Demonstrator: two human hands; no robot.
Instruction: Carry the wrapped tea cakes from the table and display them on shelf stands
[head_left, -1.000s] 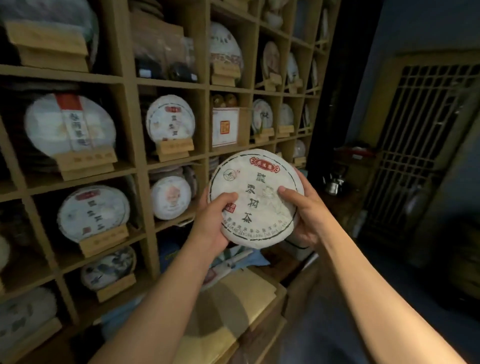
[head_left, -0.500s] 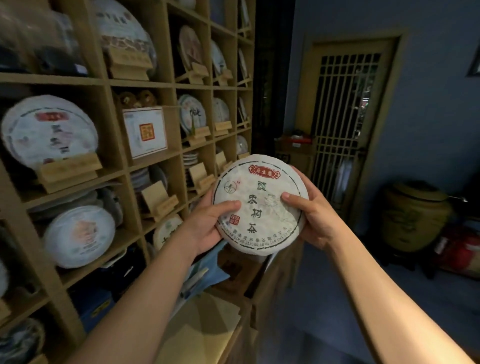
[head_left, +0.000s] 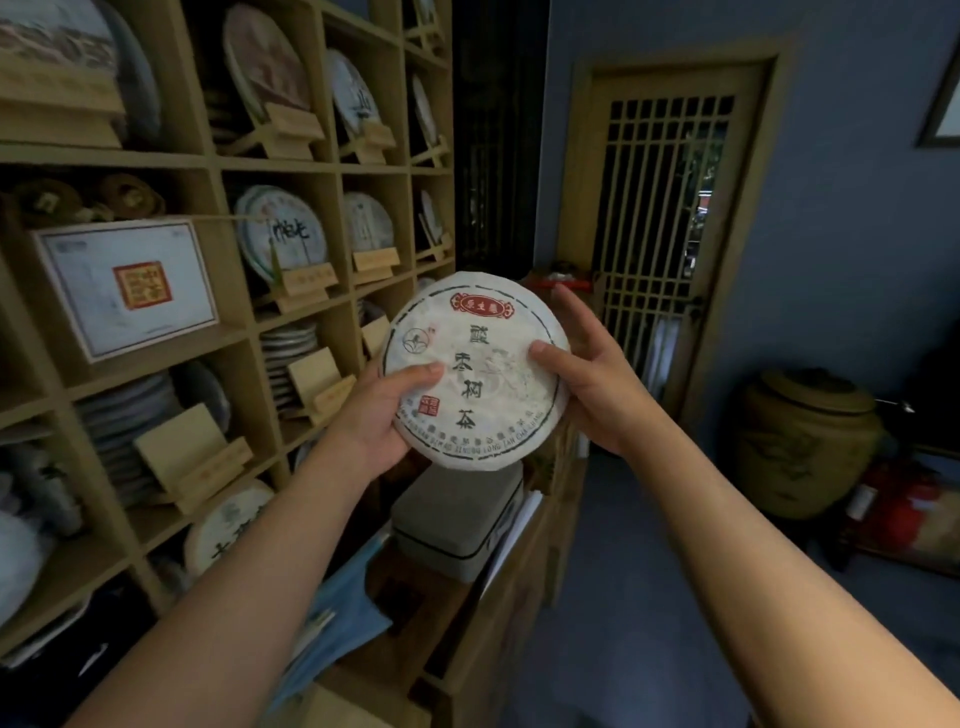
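I hold a round tea cake (head_left: 483, 332) wrapped in white paper with a red label and black characters, upright and facing me, at chest height. My left hand (head_left: 384, 415) grips its lower left edge, thumb across the front. My right hand (head_left: 597, 384) grips its right edge, thumb on the face and fingers behind. To the left stands the wooden shelf unit (head_left: 332, 161). Two bare wooden stands sit in its cubbies: one (head_left: 319, 387) just left of the cake, another (head_left: 192, 457) lower left.
Other wrapped cakes on stands fill the upper cubbies, beside a white boxed certificate (head_left: 130, 288). A grey case (head_left: 457, 519) lies on the low cabinet below the cake. A lattice door (head_left: 660, 249) and a large clay jar (head_left: 805, 441) stand to the right.
The view has swung right along the shelf, bringing the door and jar closer. Both hands keep the same hold on the cake, which stays in front of me.
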